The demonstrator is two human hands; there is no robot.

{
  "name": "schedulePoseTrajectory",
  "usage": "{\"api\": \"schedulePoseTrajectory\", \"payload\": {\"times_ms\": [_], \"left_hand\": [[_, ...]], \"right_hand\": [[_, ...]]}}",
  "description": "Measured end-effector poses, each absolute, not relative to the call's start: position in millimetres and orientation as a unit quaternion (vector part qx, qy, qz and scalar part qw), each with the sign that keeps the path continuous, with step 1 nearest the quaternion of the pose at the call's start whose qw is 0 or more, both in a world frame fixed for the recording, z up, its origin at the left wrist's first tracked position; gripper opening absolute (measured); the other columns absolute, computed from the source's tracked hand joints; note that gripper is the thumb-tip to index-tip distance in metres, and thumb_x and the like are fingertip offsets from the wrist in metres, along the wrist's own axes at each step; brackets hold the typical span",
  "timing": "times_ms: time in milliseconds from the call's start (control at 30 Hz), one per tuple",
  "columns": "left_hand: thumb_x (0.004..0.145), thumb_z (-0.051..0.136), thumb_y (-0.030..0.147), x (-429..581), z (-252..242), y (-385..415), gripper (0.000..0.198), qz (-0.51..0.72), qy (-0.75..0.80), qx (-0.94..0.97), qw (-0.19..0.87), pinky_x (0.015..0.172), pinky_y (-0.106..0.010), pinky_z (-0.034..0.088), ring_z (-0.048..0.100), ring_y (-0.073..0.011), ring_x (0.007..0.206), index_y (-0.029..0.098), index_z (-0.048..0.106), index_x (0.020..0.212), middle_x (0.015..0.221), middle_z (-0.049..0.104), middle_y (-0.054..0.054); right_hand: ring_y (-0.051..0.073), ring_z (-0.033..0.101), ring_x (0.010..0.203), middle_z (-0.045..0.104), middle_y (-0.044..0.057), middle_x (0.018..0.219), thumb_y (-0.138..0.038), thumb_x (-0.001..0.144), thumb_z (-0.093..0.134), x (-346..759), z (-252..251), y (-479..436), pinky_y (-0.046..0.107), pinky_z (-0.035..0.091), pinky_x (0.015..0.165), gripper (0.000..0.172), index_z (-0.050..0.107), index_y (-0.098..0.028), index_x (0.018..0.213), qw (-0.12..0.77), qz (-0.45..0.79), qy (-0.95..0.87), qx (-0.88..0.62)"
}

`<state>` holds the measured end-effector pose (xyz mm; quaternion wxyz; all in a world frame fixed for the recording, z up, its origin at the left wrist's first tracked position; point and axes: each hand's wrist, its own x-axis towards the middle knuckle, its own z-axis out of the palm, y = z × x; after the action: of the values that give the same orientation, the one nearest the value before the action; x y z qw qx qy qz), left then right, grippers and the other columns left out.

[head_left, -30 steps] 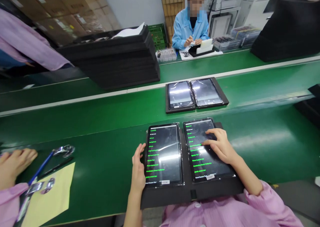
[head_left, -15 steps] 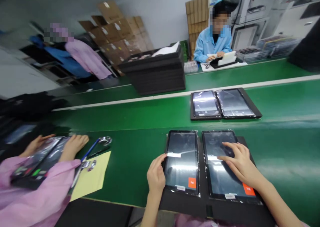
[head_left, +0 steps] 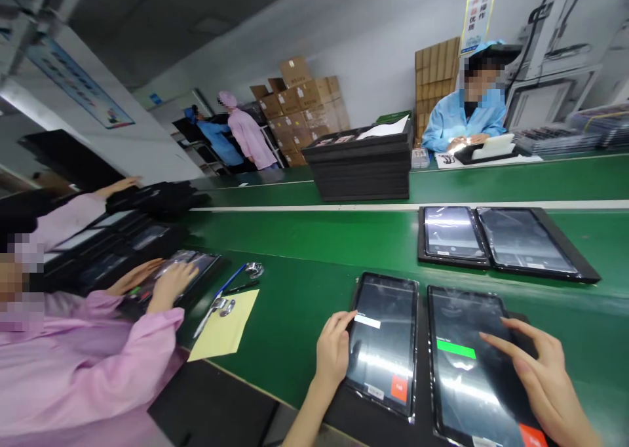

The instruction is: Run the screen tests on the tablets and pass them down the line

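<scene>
Two tablets in clear film lie side by side on a black tray (head_left: 346, 411) before me. The left tablet (head_left: 376, 358) shows a white bar and a red square on a dark screen. The right tablet (head_left: 459, 391) shows a green bar and a red block at its lower corner. My left hand (head_left: 333, 352) rests at the left tablet's left edge, an extended fingertip beside the white bar. Over the right side of the right tablet is my right hand (head_left: 548, 371), its fingers apart and holding nothing; whether a fingertip touches the glass I cannot tell.
Two more tablets (head_left: 453, 232) lie on a black tray farther back. Left of me are a yellow sheet (head_left: 228, 326), a blue pen (head_left: 230, 281) and small metal pieces. A co-worker's hands (head_left: 171, 283) handle devices at the left. A black tray stack (head_left: 361, 168) stands beyond the white strip.
The right tablet's bar has turned from white to green. My right hand has drawn back toward that tablet's right side. The camera view has shifted left, so things appear farther right.
</scene>
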<state>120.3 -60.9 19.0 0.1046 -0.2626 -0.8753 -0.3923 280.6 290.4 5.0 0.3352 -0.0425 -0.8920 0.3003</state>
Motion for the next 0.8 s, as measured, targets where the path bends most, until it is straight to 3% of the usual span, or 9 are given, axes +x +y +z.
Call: {"api": "schedulePoseTrajectory", "payload": {"times_ms": [100, 200, 267, 400, 500, 567, 700, 800], "left_hand": [[0.099, 0.020, 0.065, 114.8, 21.6, -63.3, 0.071, -0.372, -0.881, -0.280, 0.085, 0.085, -0.042, 0.055, 0.067, -0.0275, 0.099, 0.020, 0.070, 0.122, 0.110, 0.070, -0.015], [0.097, 0.013, 0.069, 97.4, 32.5, -66.3, 0.080, -0.397, -0.877, -0.270, 0.031, 0.075, -0.038, 0.056, 0.069, -0.0228, 0.079, 0.017, 0.055, 0.141, 0.100, 0.072, -0.013], [0.097, 0.008, 0.069, 78.2, 46.1, -64.3, 0.083, -0.406, -0.873, -0.270, -0.007, 0.072, -0.037, 0.056, 0.068, -0.0210, 0.072, 0.015, 0.051, 0.144, 0.092, 0.072, -0.011], [0.098, 0.019, 0.066, 35.9, 82.3, -38.3, 0.071, -0.324, -0.872, -0.364, -0.045, 0.093, -0.041, 0.053, 0.067, -0.0258, 0.104, 0.020, 0.064, 0.130, 0.117, 0.070, -0.013], [0.100, 0.033, 0.055, 21.1, 101.3, -1.5, 0.054, -0.214, -0.866, -0.442, -0.093, 0.103, -0.043, 0.049, 0.062, -0.0271, 0.120, 0.024, 0.061, 0.132, 0.135, 0.063, -0.010], [0.099, 0.039, 0.050, 22.7, 102.6, 24.6, 0.051, -0.164, -0.847, -0.495, -0.108, 0.107, -0.044, 0.046, 0.056, -0.0279, 0.129, 0.024, 0.053, 0.141, 0.145, 0.055, -0.011], [0.098, 0.048, 0.044, 38.2, 84.9, 63.6, 0.068, -0.112, -0.792, -0.592, -0.096, 0.118, -0.059, 0.026, 0.031, -0.0310, 0.149, 0.024, 0.022, 0.157, 0.161, 0.032, -0.017], [0.098, 0.049, 0.043, 48.5, 74.7, 74.6, 0.073, -0.092, -0.760, -0.633, -0.117, 0.116, -0.059, 0.026, 0.029, -0.0321, 0.149, 0.025, 0.014, 0.159, 0.163, 0.027, -0.018]], "right_hand": [[0.037, 0.050, 0.112, 0.056, 0.010, 0.124, -0.045, 0.101, 0.032, 281.9, 3.9, 296.3, 0.060, 0.039, 0.094, 0.046, 0.076, -0.035, 0.111, 0.350, 0.302, -0.886, -0.044], [0.035, 0.051, 0.111, 0.056, 0.009, 0.123, -0.046, 0.102, 0.029, 283.0, 8.9, 302.2, 0.056, 0.040, 0.095, 0.049, 0.074, -0.033, 0.113, 0.367, 0.311, -0.875, -0.049], [0.033, 0.053, 0.111, 0.057, 0.009, 0.121, -0.048, 0.103, 0.024, 279.1, 15.6, 306.3, 0.052, 0.042, 0.095, 0.052, 0.072, -0.031, 0.116, 0.363, 0.335, -0.868, -0.048], [0.030, 0.054, 0.111, 0.058, 0.010, 0.118, -0.056, 0.104, 0.021, 252.2, 24.5, 319.1, 0.049, 0.044, 0.097, 0.057, 0.069, -0.028, 0.121, 0.273, 0.355, -0.894, -0.024], [0.031, 0.052, 0.113, 0.058, 0.012, 0.116, -0.066, 0.101, 0.022, 226.4, 20.1, 330.5, 0.054, 0.042, 0.099, 0.065, 0.071, -0.026, 0.115, 0.238, 0.320, -0.917, -0.035], [0.031, 0.052, 0.112, 0.056, 0.013, 0.116, -0.068, 0.100, 0.017, 214.6, 13.1, 335.1, 0.055, 0.042, 0.100, 0.071, 0.071, -0.024, 0.114, 0.256, 0.335, -0.905, -0.055], [0.029, 0.050, 0.115, 0.051, 0.014, 0.118, -0.067, 0.100, 0.017, 209.9, -0.2, 334.4, 0.052, 0.043, 0.103, 0.072, 0.069, -0.022, 0.122, 0.287, 0.364, -0.883, -0.076], [0.030, 0.047, 0.117, 0.050, 0.014, 0.120, -0.066, 0.101, 0.020, 213.9, -3.3, 331.5, 0.054, 0.042, 0.105, 0.070, 0.072, -0.023, 0.119, 0.294, 0.351, -0.883, -0.101]]}}
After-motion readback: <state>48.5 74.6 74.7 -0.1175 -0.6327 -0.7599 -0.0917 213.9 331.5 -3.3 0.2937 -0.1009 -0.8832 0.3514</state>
